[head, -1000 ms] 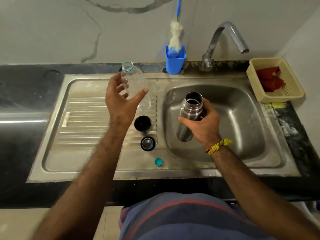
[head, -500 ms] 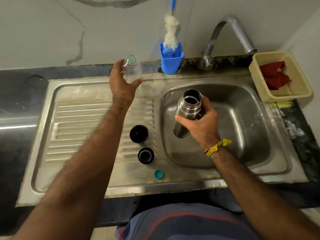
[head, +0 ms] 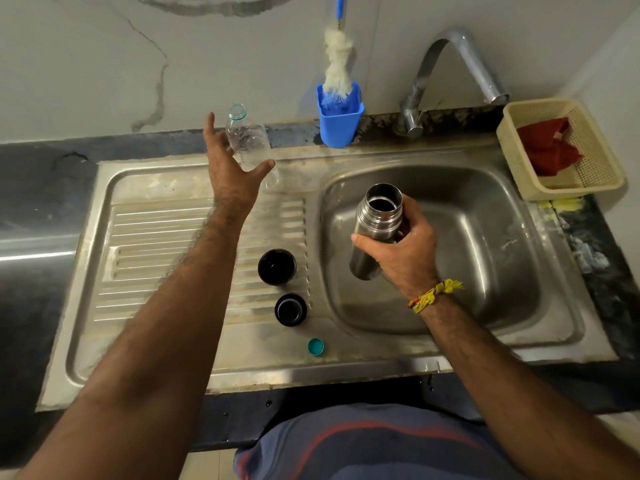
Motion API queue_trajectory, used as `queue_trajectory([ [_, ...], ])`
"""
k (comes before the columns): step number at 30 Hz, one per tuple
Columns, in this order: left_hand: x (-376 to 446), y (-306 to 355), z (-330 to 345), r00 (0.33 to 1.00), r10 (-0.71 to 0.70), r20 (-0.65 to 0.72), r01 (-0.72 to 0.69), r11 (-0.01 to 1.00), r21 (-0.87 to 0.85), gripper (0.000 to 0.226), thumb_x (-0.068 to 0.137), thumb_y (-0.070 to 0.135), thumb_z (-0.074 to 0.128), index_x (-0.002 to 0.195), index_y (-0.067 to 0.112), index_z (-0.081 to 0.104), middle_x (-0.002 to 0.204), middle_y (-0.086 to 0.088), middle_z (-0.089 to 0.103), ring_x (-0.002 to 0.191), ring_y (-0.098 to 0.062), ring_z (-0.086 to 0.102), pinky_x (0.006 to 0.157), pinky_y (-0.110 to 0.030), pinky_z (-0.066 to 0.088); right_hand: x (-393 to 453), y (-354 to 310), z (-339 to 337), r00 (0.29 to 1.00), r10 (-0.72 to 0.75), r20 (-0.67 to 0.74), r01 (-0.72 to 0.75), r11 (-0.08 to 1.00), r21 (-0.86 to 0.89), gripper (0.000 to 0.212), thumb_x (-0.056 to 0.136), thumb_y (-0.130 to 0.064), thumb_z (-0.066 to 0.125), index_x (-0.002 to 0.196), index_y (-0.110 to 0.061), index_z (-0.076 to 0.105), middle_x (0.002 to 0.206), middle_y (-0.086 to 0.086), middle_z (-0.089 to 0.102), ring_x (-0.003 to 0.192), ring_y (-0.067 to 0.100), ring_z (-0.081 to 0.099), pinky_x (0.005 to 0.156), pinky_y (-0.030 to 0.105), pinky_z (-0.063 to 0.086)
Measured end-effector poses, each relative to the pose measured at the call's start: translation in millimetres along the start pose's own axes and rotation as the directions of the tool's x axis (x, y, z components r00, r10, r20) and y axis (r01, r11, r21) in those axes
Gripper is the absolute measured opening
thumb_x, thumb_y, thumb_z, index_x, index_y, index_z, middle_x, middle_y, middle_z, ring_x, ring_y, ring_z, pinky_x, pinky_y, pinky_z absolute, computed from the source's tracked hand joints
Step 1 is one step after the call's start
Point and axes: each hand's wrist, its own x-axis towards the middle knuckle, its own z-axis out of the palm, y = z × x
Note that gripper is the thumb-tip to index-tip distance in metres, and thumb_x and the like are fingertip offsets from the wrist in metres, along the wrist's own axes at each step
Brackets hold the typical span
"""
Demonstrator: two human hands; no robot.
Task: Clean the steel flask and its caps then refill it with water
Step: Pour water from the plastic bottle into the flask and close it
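Observation:
My right hand grips the steel flask around its middle and holds it over the sink basin, mouth uncapped and tilted towards me. The flask's two dark caps, a larger one and a smaller one, sit on the drainboard beside the basin. A clear plastic bottle without a cap stands at the back of the drainboard. My left hand is right at it with fingers spread, the thumb by the bottle's lower right side.
A teal bottle cap lies near the front rim. A blue holder with a bottle brush stands at the back wall. The faucet arches over the basin. A cream basket with a red cloth sits at the right.
My left hand carried the plastic bottle to the back of the drainboard, set it down, and its fingers have opened around it. The flask stays in my right hand over the basin.

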Motion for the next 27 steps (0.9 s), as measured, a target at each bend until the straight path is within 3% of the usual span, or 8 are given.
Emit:
queue_trajectory([
  [2,-8,3,-3,0.998,0.058,-0.007,-0.058,0.997,0.045,0.128,0.066,0.019,0.095,0.161,0.011,0.010,0.155,-0.008,0.034,0.135,-0.013,0.044,0.116,-0.022,0.037,-2,-2,0,1.000,-0.002,-0.005,0.002,1.000,0.011,0.076,0.058,-0.015,0.095,0.126,-0.017,0.060,0.106,-0.016,0.068,0.095,0.001,0.067,0.085,0.026,0.058],
  [4,-23,7,-9,0.993,0.113,-0.025,-0.110,0.990,0.090,0.130,0.067,0.022,0.095,0.161,0.005,0.006,0.165,-0.013,0.015,0.147,-0.017,0.027,0.115,-0.006,0.021,-4,-4,0,1.000,-0.013,-0.010,0.014,0.999,0.030,0.075,0.058,-0.015,0.094,0.125,-0.018,0.061,0.105,-0.015,0.069,0.094,0.004,0.068,0.084,0.029,0.059],
  [6,-43,11,-17,0.989,0.142,-0.046,-0.134,0.981,0.143,0.129,0.069,0.025,0.094,0.160,0.001,0.006,0.168,-0.013,0.010,0.154,-0.025,0.018,0.122,-0.016,0.015,-8,-6,0,1.000,-0.026,-0.015,0.026,0.999,0.044,0.074,0.058,-0.015,0.094,0.124,-0.020,0.061,0.105,-0.013,0.070,0.094,0.006,0.069,0.085,0.031,0.059],
  [9,-84,14,-32,0.989,0.139,-0.059,-0.130,0.982,0.139,0.120,0.076,0.026,0.090,0.161,0.003,0.008,0.168,-0.012,0.014,0.155,-0.028,0.017,0.127,-0.042,0.020,-17,-6,-5,0.999,-0.035,-0.030,0.037,0.997,0.070,0.073,0.058,-0.014,0.094,0.122,-0.022,0.062,0.105,-0.012,0.070,0.095,0.006,0.069,0.084,0.030,0.059],
  [12,-138,18,-48,0.997,0.017,-0.078,-0.010,0.996,0.083,0.103,0.083,0.028,0.085,0.160,0.016,0.018,0.165,-0.007,0.025,0.152,-0.021,0.026,0.121,-0.051,0.033,-29,-2,-13,0.999,-0.030,-0.044,0.033,0.996,0.078,0.072,0.057,-0.014,0.095,0.121,-0.023,0.062,0.104,-0.012,0.071,0.093,0.005,0.069,0.083,0.027,0.058],
  [17,-225,17,-52,0.994,-0.062,-0.086,0.072,0.991,0.111,0.066,0.086,0.033,0.080,0.141,0.020,0.046,0.136,-0.003,0.056,0.123,-0.015,0.056,0.096,-0.044,0.054,-47,4,-26,0.996,-0.014,-0.086,0.021,0.997,0.080,0.072,0.056,-0.016,0.095,0.120,-0.025,0.063,0.099,-0.012,0.072,0.088,0.005,0.070,0.082,0.029,0.059],
  [22,-253,-1,-44,0.990,-0.136,0.027,0.121,0.942,0.313,0.075,0.069,0.056,0.088,0.126,0.019,0.056,0.122,0.004,0.061,0.110,-0.015,0.059,0.092,-0.041,0.055,-59,8,-31,0.997,-0.027,-0.071,0.032,0.996,0.079,0.070,0.055,-0.019,0.095,0.117,-0.025,0.064,0.099,-0.009,0.073,0.088,0.008,0.071,0.081,0.038,0.061],
  [27,-259,-9,-31,0.966,-0.249,0.061,0.204,0.890,0.408,0.062,0.065,0.049,0.092,0.110,0.022,0.059,0.110,0.004,0.064,0.098,-0.015,0.062,0.085,-0.032,0.055,-68,12,-29,0.999,-0.043,-0.015,0.045,0.995,0.088,0.073,0.053,-0.024,0.095,0.119,-0.025,0.063,0.104,-0.007,0.073,0.093,0.012,0.071,0.084,0.043,0.060],
])
